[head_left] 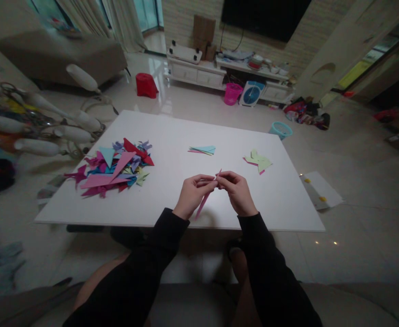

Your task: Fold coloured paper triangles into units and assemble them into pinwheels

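Note:
Both my hands are raised just above the near middle of a white table [172, 136]. My left hand [192, 194] and my right hand [236, 191] each pinch a narrow folded pink paper strip [203, 202], which slants down to the left between them. A heap of coloured paper triangles [112, 168] lies on the table to the left. Farther back lie a small stack of teal and pink paper pieces [202, 150] and a pale green and pink folded paper shape [258, 161].
A drying rack with white pegs [46, 125] stands off the table's left side. A red stool [146, 85], a pink bin [232, 93], a teal basket [280, 130] and a low white TV cabinet [199, 72] stand on the floor beyond. A white sheet [320, 190] lies on the floor at right.

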### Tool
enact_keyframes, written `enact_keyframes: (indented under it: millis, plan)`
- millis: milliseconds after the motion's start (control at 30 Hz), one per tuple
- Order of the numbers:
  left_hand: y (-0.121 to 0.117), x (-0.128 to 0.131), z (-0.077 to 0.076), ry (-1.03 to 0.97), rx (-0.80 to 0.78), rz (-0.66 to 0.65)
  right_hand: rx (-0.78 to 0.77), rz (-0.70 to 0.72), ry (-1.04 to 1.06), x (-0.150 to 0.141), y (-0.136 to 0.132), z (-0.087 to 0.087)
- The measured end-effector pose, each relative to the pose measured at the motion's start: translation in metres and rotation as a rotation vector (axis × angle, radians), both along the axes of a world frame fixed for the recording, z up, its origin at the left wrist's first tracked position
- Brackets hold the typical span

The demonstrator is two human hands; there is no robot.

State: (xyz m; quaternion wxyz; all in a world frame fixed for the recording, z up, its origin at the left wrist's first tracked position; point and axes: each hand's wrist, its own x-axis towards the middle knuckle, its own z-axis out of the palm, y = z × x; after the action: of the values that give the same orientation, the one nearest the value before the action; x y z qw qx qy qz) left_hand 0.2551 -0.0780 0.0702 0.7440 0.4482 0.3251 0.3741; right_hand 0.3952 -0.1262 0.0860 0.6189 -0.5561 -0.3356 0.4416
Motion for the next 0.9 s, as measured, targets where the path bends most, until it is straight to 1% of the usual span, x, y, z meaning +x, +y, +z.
enact_keyframes:
  millis: [200, 467, 733, 900]
  plan:
    - [0.000, -0.009, 0.003, 0.019, 0.001, 0.020, -0.018, 0.027, 0.025, -0.004, 0.000, 0.000]
    - [-0.001, -0.017, 0.002, 0.073, 0.100, 0.049, -0.043, 0.054, -0.018, -0.010, 0.000, 0.000]
    - [0.000, -0.017, 0.001, 0.102, 0.077, 0.064, -0.072, 0.051, -0.036, -0.008, 0.002, -0.005]
    - [0.003, -0.018, -0.002, 0.140, 0.073, 0.051, -0.077, 0.039, -0.057, -0.008, 0.002, -0.006]
